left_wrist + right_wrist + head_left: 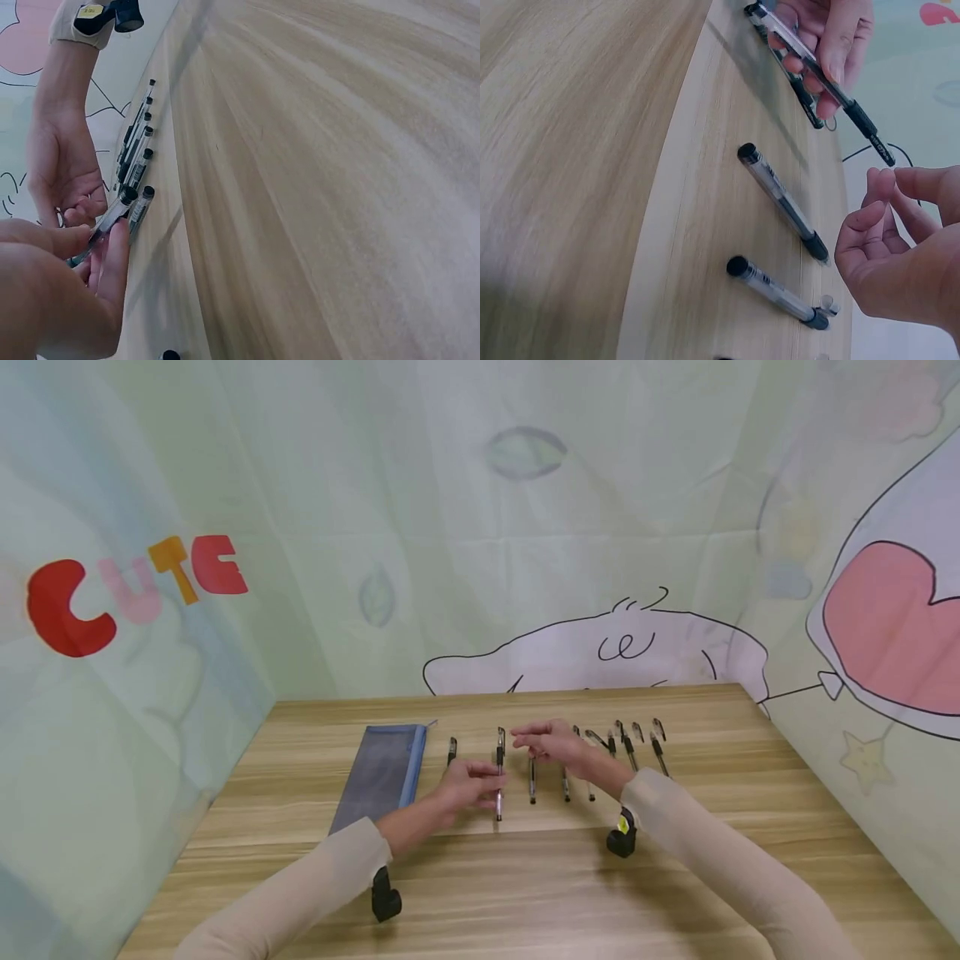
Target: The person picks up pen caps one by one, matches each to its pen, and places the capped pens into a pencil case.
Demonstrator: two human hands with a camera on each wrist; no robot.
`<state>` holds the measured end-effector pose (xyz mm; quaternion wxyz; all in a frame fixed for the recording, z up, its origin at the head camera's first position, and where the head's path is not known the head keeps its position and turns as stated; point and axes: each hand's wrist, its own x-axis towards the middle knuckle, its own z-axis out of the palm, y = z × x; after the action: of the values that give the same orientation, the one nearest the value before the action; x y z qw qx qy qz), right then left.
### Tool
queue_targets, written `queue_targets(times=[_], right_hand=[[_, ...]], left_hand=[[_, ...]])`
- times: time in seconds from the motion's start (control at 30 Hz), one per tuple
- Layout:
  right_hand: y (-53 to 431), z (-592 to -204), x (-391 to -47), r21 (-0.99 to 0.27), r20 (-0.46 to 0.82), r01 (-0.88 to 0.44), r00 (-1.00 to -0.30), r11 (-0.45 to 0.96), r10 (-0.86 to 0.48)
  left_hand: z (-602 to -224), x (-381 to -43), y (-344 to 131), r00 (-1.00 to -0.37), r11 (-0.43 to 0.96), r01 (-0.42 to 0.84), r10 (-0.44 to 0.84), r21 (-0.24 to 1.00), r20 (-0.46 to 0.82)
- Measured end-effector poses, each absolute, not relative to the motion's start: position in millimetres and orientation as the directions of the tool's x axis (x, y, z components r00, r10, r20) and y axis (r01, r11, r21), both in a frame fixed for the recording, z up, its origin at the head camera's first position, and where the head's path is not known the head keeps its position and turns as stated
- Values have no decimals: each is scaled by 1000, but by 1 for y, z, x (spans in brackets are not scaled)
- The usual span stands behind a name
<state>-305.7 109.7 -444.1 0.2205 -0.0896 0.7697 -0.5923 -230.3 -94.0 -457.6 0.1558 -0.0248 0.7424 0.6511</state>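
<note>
While the left hand (468,785) grips a slim gel pen with a clear barrel and black grip section (500,758), the right hand (551,745) looks released: fingers loosely bent, nothing seen in them, fingertips just beside the pen's front end; from where I stand, can't tell if they touch. Pen is tilted, front end up, over the pale wood-grain desk (525,893), right of the flat blue-grey zip pouch (375,777). Small dark-printed cap (882,148) appears to be on it; can't tell how firmly. Reads as cap work, on or off unclear: far-right pens (657,752) lie bare with loose clip caps (658,728) beyond them. Either way: hold the barrel close behind the grip so it can't pivot, pinch the cap by its sides, keep push or pull dead in line with the barrel. Cocked cap could jam or scrape the nib; fingertip over the end risks ink. If seating, press till it stops, then tug lightly. Keep the right wrist high: the next clear pen (532,781) lies right below, easily nudged out of row.
</note>
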Motion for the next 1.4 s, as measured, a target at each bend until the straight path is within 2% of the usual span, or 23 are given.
queue_targets(times=[0.23, 0.8, 1.4], right_hand=[[119, -443, -303, -945, -237, 114, -884, 306, -403], [137, -452, -300, -948, -251, 146, -887, 281, -387], [136, -451, -295, -951, -261, 166, -881, 259, -394]], left_hand=[[-450, -232, -100, -953, 187, -258, 114, 948, -281], [-455, -244, -113, -964, 152, -247, 58, 957, -258], [-463, -262, -121, -983, 354, -150, 46, 923, -178]])
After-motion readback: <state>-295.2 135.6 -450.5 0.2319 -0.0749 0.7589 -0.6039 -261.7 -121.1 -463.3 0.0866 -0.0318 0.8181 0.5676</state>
